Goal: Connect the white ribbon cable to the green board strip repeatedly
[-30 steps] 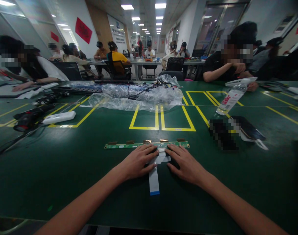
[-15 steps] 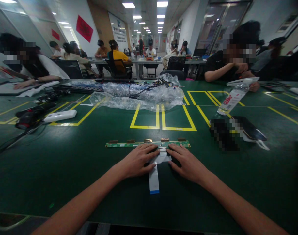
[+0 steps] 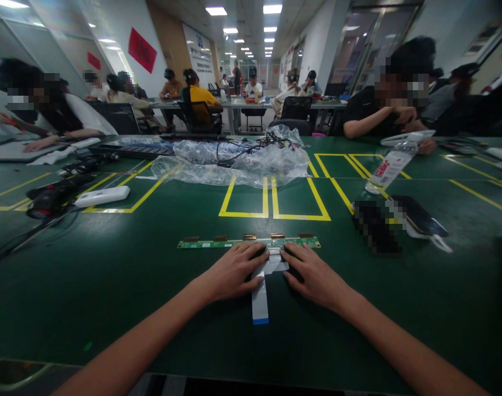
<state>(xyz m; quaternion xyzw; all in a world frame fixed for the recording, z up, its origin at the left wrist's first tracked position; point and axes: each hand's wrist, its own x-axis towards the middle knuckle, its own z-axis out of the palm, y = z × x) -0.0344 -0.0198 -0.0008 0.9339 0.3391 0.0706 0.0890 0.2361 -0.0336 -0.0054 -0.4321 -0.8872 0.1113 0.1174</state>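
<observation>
A long narrow green circuit board (image 3: 218,242) lies flat on the green table (image 3: 110,286) in front of me. A white flat ribbon cable (image 3: 259,300) with a blue end runs from the board's near edge towards me. My left hand (image 3: 232,272) rests palm down with fingers closed on the cable's upper end at the board. My right hand (image 3: 312,275) lies just right of it, fingertips pressed on the same cable end at the board's edge.
Crumpled clear plastic (image 3: 234,159) with black wires lies beyond yellow floor-tape boxes (image 3: 271,206). A water bottle (image 3: 389,165) and dark items (image 3: 415,217) sit to the right, a white bar-shaped device (image 3: 102,196) and black gear (image 3: 48,201) to the left. Other people sit around the tables.
Both hands stay on the cable end at the board; the view has shifted slightly, nothing else has visibly moved.
</observation>
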